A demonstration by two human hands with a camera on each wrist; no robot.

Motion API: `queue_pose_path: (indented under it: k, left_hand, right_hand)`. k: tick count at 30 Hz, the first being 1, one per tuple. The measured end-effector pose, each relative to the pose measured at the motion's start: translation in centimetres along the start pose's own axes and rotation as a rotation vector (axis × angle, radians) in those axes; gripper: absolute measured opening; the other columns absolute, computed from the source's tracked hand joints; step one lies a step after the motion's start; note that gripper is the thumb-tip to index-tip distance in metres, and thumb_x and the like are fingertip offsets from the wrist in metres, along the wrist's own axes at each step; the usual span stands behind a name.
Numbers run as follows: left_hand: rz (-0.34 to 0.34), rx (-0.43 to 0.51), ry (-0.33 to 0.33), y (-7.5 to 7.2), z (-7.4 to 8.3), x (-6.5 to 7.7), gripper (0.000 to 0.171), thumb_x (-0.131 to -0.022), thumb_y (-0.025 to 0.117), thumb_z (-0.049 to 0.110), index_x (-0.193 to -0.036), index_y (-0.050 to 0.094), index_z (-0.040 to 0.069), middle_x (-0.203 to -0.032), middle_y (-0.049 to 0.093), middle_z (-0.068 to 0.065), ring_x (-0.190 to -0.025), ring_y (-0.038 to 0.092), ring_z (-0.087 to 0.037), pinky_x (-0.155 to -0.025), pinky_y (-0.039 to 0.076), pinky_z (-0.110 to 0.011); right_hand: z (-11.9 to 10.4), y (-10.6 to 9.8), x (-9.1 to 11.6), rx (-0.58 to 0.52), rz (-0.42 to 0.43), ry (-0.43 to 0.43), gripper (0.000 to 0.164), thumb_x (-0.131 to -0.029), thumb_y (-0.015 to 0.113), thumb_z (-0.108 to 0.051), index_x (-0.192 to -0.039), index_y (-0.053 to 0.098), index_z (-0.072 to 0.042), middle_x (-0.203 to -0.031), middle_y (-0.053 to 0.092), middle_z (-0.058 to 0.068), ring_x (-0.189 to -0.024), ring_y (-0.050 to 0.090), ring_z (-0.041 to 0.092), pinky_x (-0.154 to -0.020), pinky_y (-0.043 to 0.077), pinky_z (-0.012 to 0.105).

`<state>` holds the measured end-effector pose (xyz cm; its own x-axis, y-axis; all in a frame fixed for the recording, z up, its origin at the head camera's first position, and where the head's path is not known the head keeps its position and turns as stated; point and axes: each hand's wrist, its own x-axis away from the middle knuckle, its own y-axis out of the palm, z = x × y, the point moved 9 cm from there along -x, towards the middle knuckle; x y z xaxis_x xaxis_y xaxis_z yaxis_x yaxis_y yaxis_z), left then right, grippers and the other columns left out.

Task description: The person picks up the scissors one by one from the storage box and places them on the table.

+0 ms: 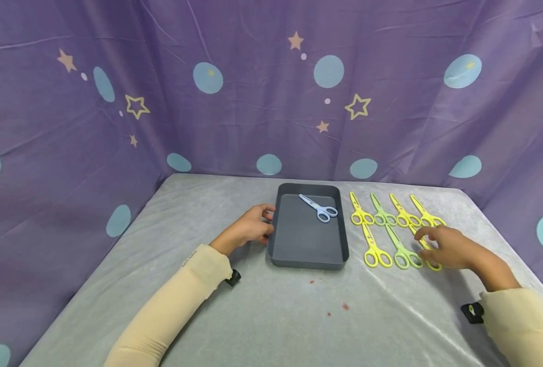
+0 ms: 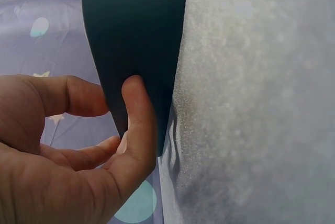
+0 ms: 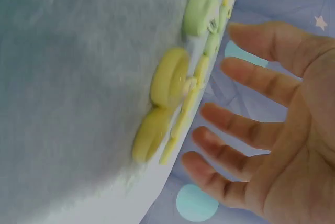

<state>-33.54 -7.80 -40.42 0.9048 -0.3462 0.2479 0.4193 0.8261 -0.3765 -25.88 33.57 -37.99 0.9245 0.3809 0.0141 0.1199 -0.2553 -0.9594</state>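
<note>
My left hand (image 1: pixel 253 224) is at the left side of a dark grey tray (image 1: pixel 282 262), its fingertips touching the outer wall (image 2: pixel 133 35). One pair of light blue scissors (image 1: pixel 318 208) lies inside the tray near its far right. My right hand (image 1: pixel 450 247) hovers with spread fingers over a pair of yellow scissors (image 1: pixel 433 265) and covers part of it. In the right wrist view, a gap separates the fingers from the yellow handle loops (image 3: pixel 170 80), and nothing is held. Beside these scissors lie green scissors (image 1: pixel 402 255) and yellow scissors (image 1: pixel 372 247).
A back row holds several more scissors, yellow (image 1: pixel 356 209) and green (image 1: pixel 381 209). Pale grey cloth (image 1: pixel 262 316) covers the table, with small red marks (image 1: pixel 345 306) in front of the tray. Purple curtains (image 1: pixel 262 117) hang behind and at the sides.
</note>
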Motion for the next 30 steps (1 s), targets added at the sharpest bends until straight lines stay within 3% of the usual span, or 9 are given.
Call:
queue_pose_path:
  k: [5,11,22,30]
  left_hand:
    - [-0.001,-0.002,0.004,0.0,0.1,0.0,0.071,-0.090,0.055,-0.008,-0.157,0.037,0.006,-0.138,0.044,-0.021,-0.085,0.058,-0.024,-0.068,0.061,-0.041]
    - [-0.002,0.003,0.000,0.0,0.0,0.0,0.070,-0.090,0.055,-0.008,-0.157,0.037,0.006,-0.137,0.045,-0.020,-0.085,0.059,-0.024,-0.068,0.062,-0.041]
    - [-0.004,0.014,0.001,0.0,-0.2,-0.3,0.070,-0.090,0.055,-0.008,-0.157,0.037,0.005,-0.138,0.045,-0.021,-0.087,0.060,-0.025,-0.068,0.062,-0.040]
    - [0.002,0.019,0.003,0.1,-0.1,-0.2,0.071,-0.089,0.055,-0.009,-0.157,0.036,0.004,-0.138,0.046,-0.021,-0.085,0.062,-0.026,-0.067,0.062,-0.040]
  right_hand:
    - [-1.5,-0.5,-1.0,0.035,0.087,-0.020,0.039,-0.090,0.076,-0.023,-0.122,0.066,-0.004,-0.111,0.068,0.021,-0.104,0.062,0.042,-0.083,0.047,0.061]
    - [-3.3,-1.1,-2.2,0.049,0.151,-0.045,0.045,-0.092,0.074,-0.026,-0.130,0.063,-0.005,-0.118,0.063,0.028,-0.102,0.061,0.048,-0.078,0.049,0.066]
    - [-5.8,-0.4,-4.8,0.025,0.132,-0.075,0.052,-0.098,0.070,-0.034,-0.140,0.057,-0.005,-0.130,0.059,0.030,-0.117,0.055,0.050,-0.093,0.043,0.069]
    - [-7.7,-0.1,-7.0,0.036,0.143,-0.069,0.056,-0.099,0.067,-0.040,-0.145,0.055,-0.010,-0.136,0.055,0.028,-0.121,0.051,0.054,-0.094,0.042,0.072]
